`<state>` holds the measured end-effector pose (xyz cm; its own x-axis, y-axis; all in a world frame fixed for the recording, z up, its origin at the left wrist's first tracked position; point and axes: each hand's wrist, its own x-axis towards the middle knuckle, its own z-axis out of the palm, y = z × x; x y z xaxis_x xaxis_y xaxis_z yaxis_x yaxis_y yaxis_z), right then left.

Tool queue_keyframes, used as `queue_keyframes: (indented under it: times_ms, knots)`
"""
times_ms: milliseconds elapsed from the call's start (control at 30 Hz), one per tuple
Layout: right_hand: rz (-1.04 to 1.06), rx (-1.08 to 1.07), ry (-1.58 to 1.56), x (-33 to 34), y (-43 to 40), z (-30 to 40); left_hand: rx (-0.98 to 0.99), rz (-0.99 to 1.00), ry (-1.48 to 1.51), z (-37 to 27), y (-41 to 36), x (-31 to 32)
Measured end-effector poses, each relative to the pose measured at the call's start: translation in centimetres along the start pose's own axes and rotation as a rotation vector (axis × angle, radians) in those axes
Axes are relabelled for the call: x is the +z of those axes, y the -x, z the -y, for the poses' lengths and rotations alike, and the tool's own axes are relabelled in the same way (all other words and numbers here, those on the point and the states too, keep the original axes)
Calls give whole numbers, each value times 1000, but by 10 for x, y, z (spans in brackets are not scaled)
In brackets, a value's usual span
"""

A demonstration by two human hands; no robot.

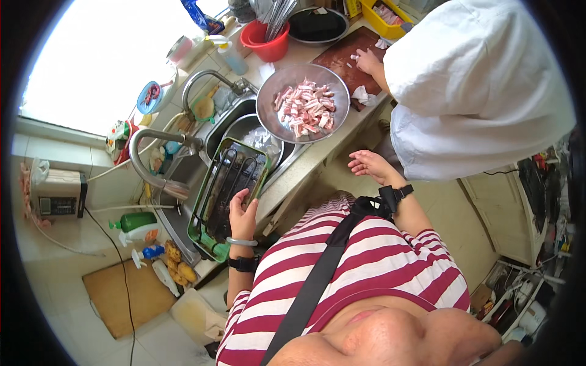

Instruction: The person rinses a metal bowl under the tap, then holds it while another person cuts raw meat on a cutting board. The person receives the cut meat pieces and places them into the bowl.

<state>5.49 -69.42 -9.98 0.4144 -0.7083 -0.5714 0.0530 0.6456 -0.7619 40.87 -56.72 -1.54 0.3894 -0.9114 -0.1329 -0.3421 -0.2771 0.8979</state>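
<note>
My left hand (243,217) is over the near edge of a green electric grill tray (194,228) with a dark looped heating element (229,183). Its fingers are apart with nothing between them; whether they touch the tray is hard to tell. The tray sits across a stainless steel double sink (183,171). Beyond it, a metal bowl (270,114) of cut raw meat strips (306,107) rests over the counter and the sink's edge. My right hand (373,165) hovers free, palm up and fingers spread, below and right of the bowl.
A co-worker's hand (367,61) is on a brown cutting board (352,39), close to a white sleeve (458,78). Two curved faucets, one a pull-out faucet (142,137), arch over the sink. A metal basin (249,123) stands in it. A red bucket (270,48) stands behind.
</note>
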Motion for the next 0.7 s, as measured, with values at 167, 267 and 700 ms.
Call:
queue_keyframes:
  times_ms: [167, 267, 700]
  knots:
    - [-154, -51, -20, 4, 21, 0, 14, 102, 111, 15, -25, -8]
    - [-234, -47, 36, 4, 36, -5, -33, 253, 279, 20, -37, -4]
    - [-392, -94, 13, -31, 92, -59, -130, 504, 312, 36, -46, 20]
